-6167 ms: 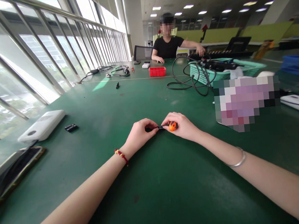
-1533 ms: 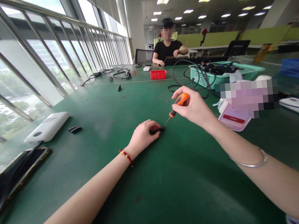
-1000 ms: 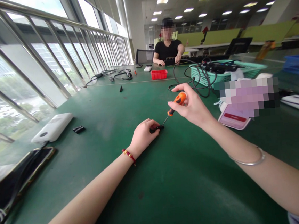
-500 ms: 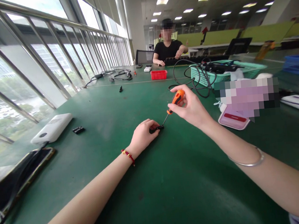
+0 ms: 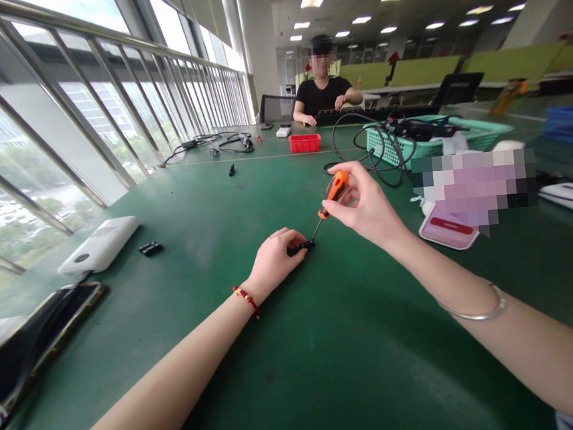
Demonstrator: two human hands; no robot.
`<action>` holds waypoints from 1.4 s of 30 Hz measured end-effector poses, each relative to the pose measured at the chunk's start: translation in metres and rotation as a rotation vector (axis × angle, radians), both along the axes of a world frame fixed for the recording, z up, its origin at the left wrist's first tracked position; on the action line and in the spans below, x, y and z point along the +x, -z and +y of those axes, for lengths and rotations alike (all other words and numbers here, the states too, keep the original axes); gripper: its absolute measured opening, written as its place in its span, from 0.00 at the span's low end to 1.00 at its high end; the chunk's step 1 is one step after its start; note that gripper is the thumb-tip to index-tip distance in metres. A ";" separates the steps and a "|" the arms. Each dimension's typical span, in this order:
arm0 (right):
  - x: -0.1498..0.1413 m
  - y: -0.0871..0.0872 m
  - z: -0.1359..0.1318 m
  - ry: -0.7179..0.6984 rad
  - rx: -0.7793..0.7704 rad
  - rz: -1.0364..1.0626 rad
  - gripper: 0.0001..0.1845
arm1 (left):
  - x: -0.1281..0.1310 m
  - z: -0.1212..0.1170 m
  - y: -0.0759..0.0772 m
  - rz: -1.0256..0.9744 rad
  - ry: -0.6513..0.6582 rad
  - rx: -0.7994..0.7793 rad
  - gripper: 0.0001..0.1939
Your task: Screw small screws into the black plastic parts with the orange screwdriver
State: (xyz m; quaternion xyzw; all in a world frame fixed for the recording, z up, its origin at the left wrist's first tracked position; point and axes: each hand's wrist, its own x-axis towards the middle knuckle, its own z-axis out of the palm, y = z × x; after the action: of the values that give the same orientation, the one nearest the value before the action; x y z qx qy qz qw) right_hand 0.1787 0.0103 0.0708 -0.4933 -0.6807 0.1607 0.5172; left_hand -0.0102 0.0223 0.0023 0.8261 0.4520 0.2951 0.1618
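My left hand [image 5: 273, 261] rests on the green table [image 5: 298, 348] with its fingers closed round a small black part [image 5: 302, 246], pinning it to the surface. My right hand [image 5: 369, 209] is raised above and to the right, pinching the orange handle of a small screwdriver [image 5: 333, 193]. The screwdriver slants down to the left and its tip sits on the black part. Most of the part is hidden under my left fingers.
A white power bank [image 5: 99, 245] and a small black piece [image 5: 149, 248] lie at left, a dark phone [image 5: 36, 330] nearer. A pink phone [image 5: 446, 231], a teal basket [image 5: 480, 132] of cables and a red tray [image 5: 304, 143] stand beyond. Another person [image 5: 325, 94] sits at the far end.
Six seconds ago both hands met low on the table with the screwdriver flat. Since then my right hand rose, and the handle has tipped slightly more upright over the last second.
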 end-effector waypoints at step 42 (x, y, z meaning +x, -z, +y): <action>0.000 0.000 -0.001 -0.031 -0.031 -0.017 0.16 | -0.001 0.000 0.000 0.009 -0.003 0.011 0.07</action>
State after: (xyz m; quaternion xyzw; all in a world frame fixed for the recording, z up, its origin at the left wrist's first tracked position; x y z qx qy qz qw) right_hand 0.1787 0.0089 0.0708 -0.4919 -0.6900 0.1750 0.5013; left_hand -0.0107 0.0219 0.0020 0.8275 0.4525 0.2943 0.1546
